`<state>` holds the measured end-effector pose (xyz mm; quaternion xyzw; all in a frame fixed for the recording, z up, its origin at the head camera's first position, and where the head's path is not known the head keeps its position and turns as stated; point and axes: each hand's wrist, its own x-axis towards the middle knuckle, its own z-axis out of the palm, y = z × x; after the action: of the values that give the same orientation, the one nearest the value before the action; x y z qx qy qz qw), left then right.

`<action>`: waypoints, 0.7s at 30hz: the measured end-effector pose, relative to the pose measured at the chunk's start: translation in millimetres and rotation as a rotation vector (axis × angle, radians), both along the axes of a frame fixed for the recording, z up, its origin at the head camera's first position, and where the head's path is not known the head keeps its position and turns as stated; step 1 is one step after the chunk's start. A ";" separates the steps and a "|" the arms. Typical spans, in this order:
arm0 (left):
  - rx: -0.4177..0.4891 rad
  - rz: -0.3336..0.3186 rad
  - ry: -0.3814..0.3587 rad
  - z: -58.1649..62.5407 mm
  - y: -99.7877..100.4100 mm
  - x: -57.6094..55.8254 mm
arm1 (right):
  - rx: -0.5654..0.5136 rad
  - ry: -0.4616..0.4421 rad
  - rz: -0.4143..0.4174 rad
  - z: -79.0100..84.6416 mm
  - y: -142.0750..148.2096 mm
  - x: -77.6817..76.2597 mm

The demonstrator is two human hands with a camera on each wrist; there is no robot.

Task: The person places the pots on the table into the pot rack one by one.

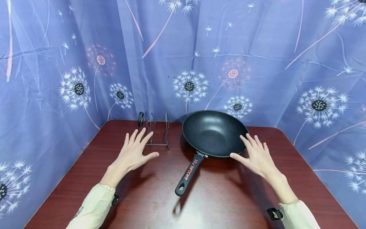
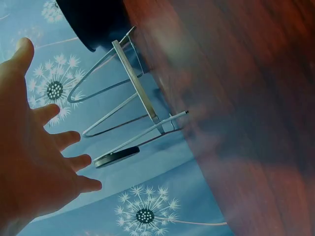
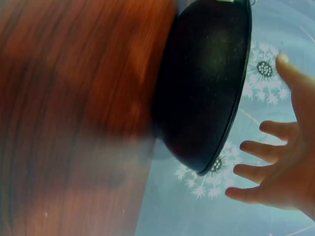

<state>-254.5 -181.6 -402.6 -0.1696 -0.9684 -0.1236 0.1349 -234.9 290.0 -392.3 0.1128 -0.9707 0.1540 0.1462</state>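
Plainly, the pan [image 1: 214, 133] sits on the bench [image 1: 160, 197] toward the back, right of the rack [image 1: 155, 144], its dark bowl facing up and its handle [image 1: 188, 173] angled toward the person and slightly left, with red lettering along it. The right hand [image 1: 255, 154] hovers by the pan's right side, fingers spread, its grip released and holding nothing; the right wrist view shows a gap between fingers and pan. The left hand [image 1: 134, 149] hovers before the rack, fingers also spread, its grip likewise released, with a gap in its wrist view too. The rack is thin metal wire, with a black disc [image 1: 140, 119] at its left end. Pale sleeves [image 1: 94, 203] cover both forearms. Behind hangs a blue curtain [image 1: 251, 35] printed with dandelions.
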 end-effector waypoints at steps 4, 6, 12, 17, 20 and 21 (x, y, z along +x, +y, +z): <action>0.062 -0.021 -0.037 0.5 3.0 3.0 | -0.127 0.055 0.024 -0.1 -7.7 3.3; 0.106 -0.038 -0.053 1.2 5.3 5.2 | -0.189 0.068 0.034 0.5 -12.1 6.0; 0.235 -0.080 -0.079 4.3 11.4 13.0 | -0.322 0.093 0.047 1.6 -24.3 9.3; 0.285 -0.092 -0.098 3.0 14.9 15.7 | -0.368 0.050 0.052 1.2 -31.5 11.5; 0.299 -0.100 -0.098 0.9 16.1 16.8 | -0.386 0.011 0.064 2.2 -36.4 14.4; 0.304 -0.102 -0.099 0.4 16.4 17.4 | -0.390 -0.001 0.067 2.3 -37.9 15.1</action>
<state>-237.2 -165.2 -402.2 -0.1900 -0.9342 -0.2834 0.1046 -219.8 252.0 -390.0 0.1148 -0.9182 0.3437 0.1597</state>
